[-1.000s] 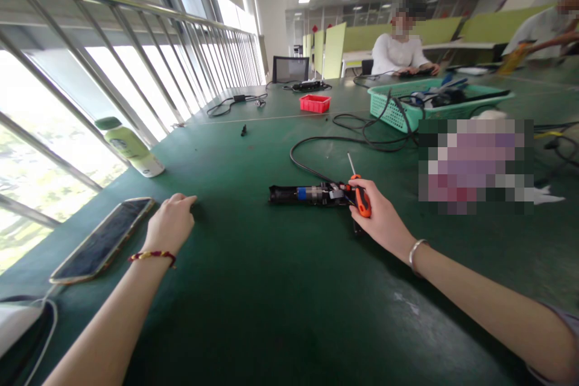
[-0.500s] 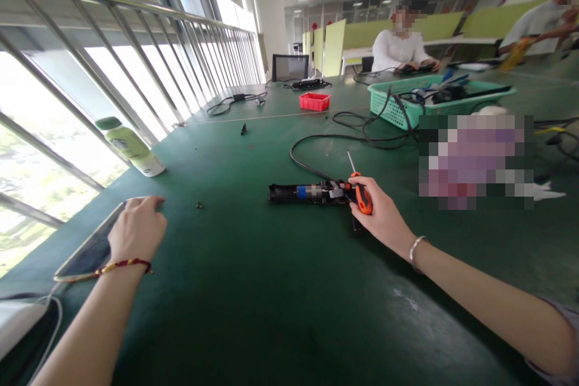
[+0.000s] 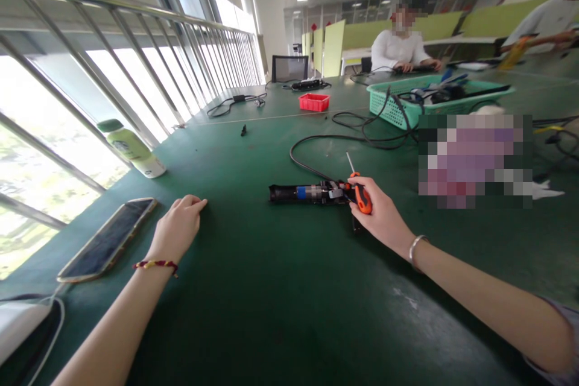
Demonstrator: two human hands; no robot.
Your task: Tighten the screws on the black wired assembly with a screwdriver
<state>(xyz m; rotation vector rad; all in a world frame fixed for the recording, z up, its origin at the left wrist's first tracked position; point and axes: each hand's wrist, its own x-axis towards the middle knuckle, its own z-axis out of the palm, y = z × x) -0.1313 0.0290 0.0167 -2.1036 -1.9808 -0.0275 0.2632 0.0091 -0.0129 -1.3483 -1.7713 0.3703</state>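
My right hand (image 3: 382, 211) grips a screwdriver with an orange and black handle (image 3: 363, 199), its thin metal shaft pointing up and away. Beneath that hand lies a black, tube-shaped corded device (image 3: 294, 193) with a blue band and exposed inner parts; my hand covers its right end. On the table to the left, my left hand (image 3: 177, 228) has its fingers curled together, the fingertips down at the tabletop. Whatever may be between those fingertips is hidden. A phone (image 3: 108, 241) lies just left of this hand.
A green-capped bottle (image 3: 136, 149) stands near the railing. Farther back are a small black part (image 3: 243, 130), a red tray (image 3: 314, 102) and a green basket (image 3: 391, 110) of tools and cables. A black cord (image 3: 312, 137) loops behind the device. Two people sit beyond.
My left hand has moved right, off the phone, to where a small metal piece lay; that piece is now out of sight. My right hand and the device stay put.
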